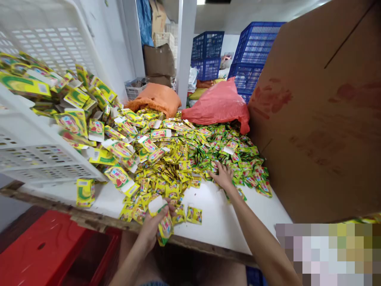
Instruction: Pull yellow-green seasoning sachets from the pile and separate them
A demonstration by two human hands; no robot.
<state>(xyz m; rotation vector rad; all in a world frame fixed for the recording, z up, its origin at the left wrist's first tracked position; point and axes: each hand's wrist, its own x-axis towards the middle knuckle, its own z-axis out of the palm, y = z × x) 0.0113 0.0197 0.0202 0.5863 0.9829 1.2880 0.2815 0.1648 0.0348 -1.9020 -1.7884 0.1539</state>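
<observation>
My left hand (156,222) is closed around a small yellow and green carton (165,228) at the table's front edge. The carton's white end flap stands up at its top. My right hand (222,175) lies at the near edge of a heap of small green packets (217,153), its fingers spread and touching them. Between the hands and further back is a pile of yellow packets (171,167). One yellow packet (194,215) lies apart on the white tabletop (214,222). More cartons (119,149), several with raised flaps, spread to the left.
A tilted white plastic crate (56,157) on the left spills cartons onto the table. A large cardboard box (315,131) walls off the right. Orange sack (159,97) and red bag (218,101) lie behind the heaps. A red stool (41,246) stands at lower left. Blue crates (253,47) are stacked behind.
</observation>
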